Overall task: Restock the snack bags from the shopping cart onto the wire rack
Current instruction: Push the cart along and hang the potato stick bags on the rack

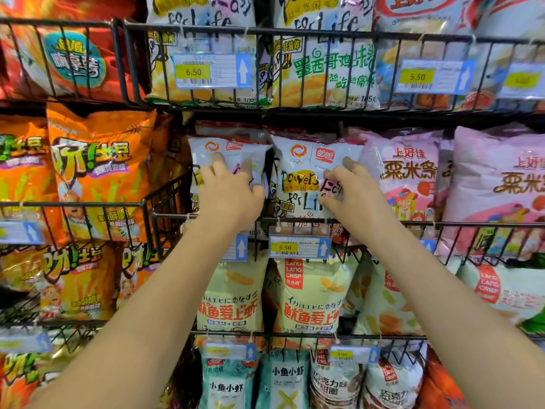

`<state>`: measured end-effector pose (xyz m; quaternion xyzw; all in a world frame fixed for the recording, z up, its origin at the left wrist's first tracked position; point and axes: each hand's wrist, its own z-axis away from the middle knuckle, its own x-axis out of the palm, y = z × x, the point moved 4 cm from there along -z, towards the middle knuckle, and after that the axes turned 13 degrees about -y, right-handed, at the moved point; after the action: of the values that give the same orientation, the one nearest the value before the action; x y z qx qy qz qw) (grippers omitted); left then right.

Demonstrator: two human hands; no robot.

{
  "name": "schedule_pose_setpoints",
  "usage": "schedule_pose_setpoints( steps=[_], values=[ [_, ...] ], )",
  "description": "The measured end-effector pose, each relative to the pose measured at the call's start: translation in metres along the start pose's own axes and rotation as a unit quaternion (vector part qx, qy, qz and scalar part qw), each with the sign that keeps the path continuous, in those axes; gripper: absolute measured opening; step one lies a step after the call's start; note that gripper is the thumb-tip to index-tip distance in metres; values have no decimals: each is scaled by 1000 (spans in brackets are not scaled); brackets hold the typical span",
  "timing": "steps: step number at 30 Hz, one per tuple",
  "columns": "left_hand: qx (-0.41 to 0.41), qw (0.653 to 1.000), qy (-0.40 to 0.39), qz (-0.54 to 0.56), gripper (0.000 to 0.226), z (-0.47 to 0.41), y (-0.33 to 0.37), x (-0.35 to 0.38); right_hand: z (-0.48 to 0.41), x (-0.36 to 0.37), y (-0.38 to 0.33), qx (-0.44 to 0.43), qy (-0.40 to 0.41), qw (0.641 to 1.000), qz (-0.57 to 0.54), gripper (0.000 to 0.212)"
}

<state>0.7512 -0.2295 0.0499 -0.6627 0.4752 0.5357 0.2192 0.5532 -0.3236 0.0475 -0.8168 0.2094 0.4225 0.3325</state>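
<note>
While both bare arms stretch up from the near edge toward the middle tier of the wire rack (413,224), each hand meets one of two white snack bags standing upright side by side behind the black front rail. The left hand (228,193) lies flat on the left white bag (236,150), its fingers (218,160) spread and fairly straight against the bag's face, thumb out to the right, holding nothing. The right hand (351,193) is on the right white bag (300,172), which carries "Powers Easy for Life" lettering; its fingers (351,165) are partly bent against the film with the thumb lower down, and I cannot tell whether they pinch the bag or only press on it. Just right of these bags on the same tier stand two pink bags (407,172), and to the left, in a separate basket, sit orange bags (100,160). A price tag (299,246) marked 5.50 hangs from the front rail between the two forearms. On the tier below, cream bags (309,299) stand in a row, and teal bags (283,379) fill the tier under that. On the tier above, larger bags (203,39) with similar lettering stand behind a tag reading 6.50.
</note>
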Motion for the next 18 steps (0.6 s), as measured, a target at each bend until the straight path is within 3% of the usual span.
schedule_pose_setpoints(
  steps=[10,18],
  values=[
    [76,992,43,89,50,4,-8,-1,-5,-3,5,-24,-36,998,-39,60],
    [129,990,32,49,52,32,1,-10,14,-7,3,-45,14,999,-24,53]
  ],
)
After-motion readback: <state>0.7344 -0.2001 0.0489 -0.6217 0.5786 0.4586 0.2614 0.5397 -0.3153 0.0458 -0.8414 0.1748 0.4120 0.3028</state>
